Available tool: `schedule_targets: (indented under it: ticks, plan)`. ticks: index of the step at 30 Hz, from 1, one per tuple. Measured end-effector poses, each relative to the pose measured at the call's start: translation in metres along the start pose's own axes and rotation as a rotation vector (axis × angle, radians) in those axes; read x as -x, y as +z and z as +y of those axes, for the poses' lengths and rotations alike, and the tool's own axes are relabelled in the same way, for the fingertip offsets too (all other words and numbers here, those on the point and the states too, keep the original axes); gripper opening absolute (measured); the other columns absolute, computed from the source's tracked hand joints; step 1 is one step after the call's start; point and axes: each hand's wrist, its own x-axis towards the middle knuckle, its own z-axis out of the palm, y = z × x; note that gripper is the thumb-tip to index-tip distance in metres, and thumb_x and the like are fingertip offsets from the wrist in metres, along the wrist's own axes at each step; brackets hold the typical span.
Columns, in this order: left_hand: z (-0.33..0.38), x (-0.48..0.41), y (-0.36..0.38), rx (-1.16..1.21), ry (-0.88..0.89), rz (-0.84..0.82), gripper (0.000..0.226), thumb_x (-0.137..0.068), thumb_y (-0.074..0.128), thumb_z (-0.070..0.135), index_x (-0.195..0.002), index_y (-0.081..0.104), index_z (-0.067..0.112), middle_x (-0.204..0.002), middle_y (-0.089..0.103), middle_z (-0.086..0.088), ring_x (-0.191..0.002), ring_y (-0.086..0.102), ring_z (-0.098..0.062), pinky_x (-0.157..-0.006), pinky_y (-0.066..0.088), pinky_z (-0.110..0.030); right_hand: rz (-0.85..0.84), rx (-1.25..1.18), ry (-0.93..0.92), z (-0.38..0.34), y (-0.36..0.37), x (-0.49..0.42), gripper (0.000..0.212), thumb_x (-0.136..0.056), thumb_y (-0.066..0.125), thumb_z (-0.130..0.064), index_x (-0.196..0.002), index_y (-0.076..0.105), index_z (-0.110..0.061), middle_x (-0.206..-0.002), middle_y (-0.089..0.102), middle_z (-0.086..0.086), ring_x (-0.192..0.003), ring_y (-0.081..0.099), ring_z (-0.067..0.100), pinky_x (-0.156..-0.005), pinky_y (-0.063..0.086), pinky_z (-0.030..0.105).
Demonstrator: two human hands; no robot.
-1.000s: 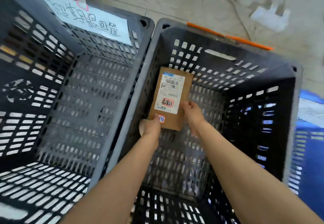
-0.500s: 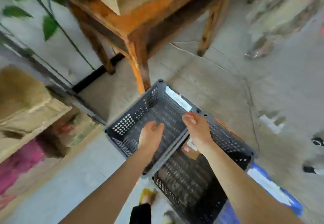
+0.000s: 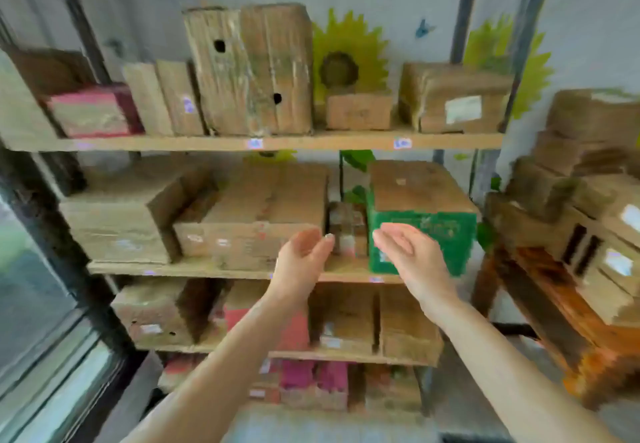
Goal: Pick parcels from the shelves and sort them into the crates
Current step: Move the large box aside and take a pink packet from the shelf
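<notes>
View: the head camera faces the shelf rack (image 3: 277, 143); the frame is motion-blurred and labels are unreadable.
Change: a second ago both hands were lowering a labelled flat parcel into the right-hand black crate. Half a second ago they were rising empty with that parcel lying inside. Now the crates are out of view and the gaze has swung up to the shelves.
Meaning: one parcel is sorted, and a fresh pick appears to be starting.
Left hand (image 3: 303, 252): empty, with loosely curved fingers and the palm turned inward, raised before the front edge of the middle shelf (image 3: 194, 267).
Right hand (image 3: 408, 252): empty and relaxed, fingers mostly straight, palm facing the left hand, in front of the lower left face of the green box (image 3: 436, 234).
Contact: neither hand seems to touch anything yet, though blur prevents certainty.
Likely target: the small brown parcel (image 3: 347, 231). It stands at the shelf's front edge, wedged between the wide flat carton (image 3: 256, 231) and the green box, and the hands bracket it. The green box remains a possible alternative.
Other stock: cardboard parcels fill every shelf level, and more are stacked on the wooden table (image 3: 554, 307) to the right.
Next move needs: fingers slipping into a narrow gap.
Risk: dragging a neighbour off the edge.
</notes>
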Motion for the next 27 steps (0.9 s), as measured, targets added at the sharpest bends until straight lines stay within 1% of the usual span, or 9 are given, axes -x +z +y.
schedule_targets:
  ticks: [3,5,8,12,15,18,22,25,27]
  plan:
    - [0.021,-0.021,-0.115,0.008,0.102,0.153,0.037,-0.089,0.058,0.028,-0.123,0.056,0.012,-0.115,0.063,-0.001,-0.097,0.055,-0.008,-0.078,0.04,-0.016,-0.087,-0.018,-0.154,-0.066,0.088,-0.024,0.029,-0.087,0.061,-0.026,-0.113,0.06,-0.012,-0.106,0.064,-0.002,-0.092,0.057,-0.005,-0.074,0.041,-0.003]
    - [0.036,-0.036,-0.187,0.008,0.16,0.212,0.034,-0.089,0.058,0.029,-0.121,0.055,0.016,-0.113,0.062,0.002,-0.096,0.055,-0.008,-0.076,0.043,-0.013,-0.108,-0.03,-0.245,-0.11,0.141,-0.039,0.033,-0.086,0.062,-0.029,-0.114,0.06,-0.012,-0.107,0.063,-0.003,-0.097,0.058,0.001,-0.08,0.044,0.004]
    - [0.066,-0.062,-0.281,-0.055,0.254,0.296,0.041,-0.089,0.057,0.033,-0.126,0.054,0.014,-0.115,0.06,0.003,-0.101,0.053,-0.009,-0.084,0.04,-0.021,-0.128,-0.042,-0.362,-0.174,0.205,-0.059,0.036,-0.086,0.06,-0.035,-0.117,0.056,-0.017,-0.109,0.059,-0.008,-0.098,0.057,0.003,-0.085,0.046,0.016]
    - [0.109,-0.105,-0.372,-0.109,0.361,0.381,0.047,-0.091,0.055,0.032,-0.133,0.048,0.011,-0.121,0.058,0.0,-0.102,0.05,-0.008,-0.082,0.038,-0.019,-0.075,-0.026,-0.496,-0.248,0.263,-0.096,0.044,-0.086,0.059,-0.038,-0.123,0.054,-0.015,-0.116,0.057,-0.003,-0.104,0.056,0.007,-0.094,0.045,0.025]
    - [0.133,-0.138,-0.423,-0.154,0.425,0.429,0.05,-0.092,0.053,0.034,-0.136,0.045,0.011,-0.131,0.055,-0.004,-0.103,0.048,-0.009,-0.086,0.035,-0.023,0.017,-0.018,-0.579,-0.294,0.29,-0.131,0.047,-0.085,0.061,-0.04,-0.123,0.054,-0.013,-0.124,0.059,0.004,-0.109,0.055,0.012,-0.096,0.044,0.029]
    - [0.152,-0.177,-0.468,-0.177,0.493,0.49,0.05,-0.092,0.053,0.033,-0.135,0.046,0.009,-0.129,0.056,-0.006,-0.104,0.051,-0.014,-0.084,0.036,-0.025,0.135,0.005,-0.665,-0.336,0.309,-0.167,0.047,-0.087,0.06,-0.037,-0.125,0.053,-0.011,-0.129,0.056,0.006,-0.113,0.052,0.012,-0.089,0.039,0.023]
    - [0.18,-0.237,-0.523,-0.225,0.566,0.584,0.047,-0.091,0.053,0.031,-0.132,0.048,0.009,-0.125,0.057,-0.007,-0.101,0.054,-0.018,-0.077,0.04,-0.024,0.295,0.022,-0.749,-0.381,0.327,-0.218,0.046,-0.089,0.058,-0.036,-0.126,0.052,-0.01,-0.134,0.053,0.005,-0.124,0.047,0.015,-0.091,0.034,0.022]
    - [0.204,-0.28,-0.557,-0.187,0.576,0.677,0.053,-0.09,0.054,0.032,-0.135,0.043,0.006,-0.132,0.053,-0.01,-0.111,0.053,-0.024,-0.08,0.04,-0.025,0.51,0.081,-0.81,-0.411,0.335,-0.257,0.047,-0.089,0.057,-0.036,-0.128,0.05,-0.01,-0.137,0.048,0.006,-0.128,0.043,0.02,-0.095,0.032,0.025]
    - [0.215,-0.305,-0.573,-0.188,0.594,0.749,0.048,-0.09,0.054,0.032,-0.126,0.048,0.001,-0.126,0.056,-0.015,-0.105,0.055,-0.028,-0.074,0.041,-0.028,0.668,0.071,-0.829,-0.426,0.336,-0.276,0.053,-0.087,0.059,-0.036,-0.132,0.045,-0.009,-0.137,0.046,0.008,-0.127,0.044,0.023,-0.096,0.035,0.028]
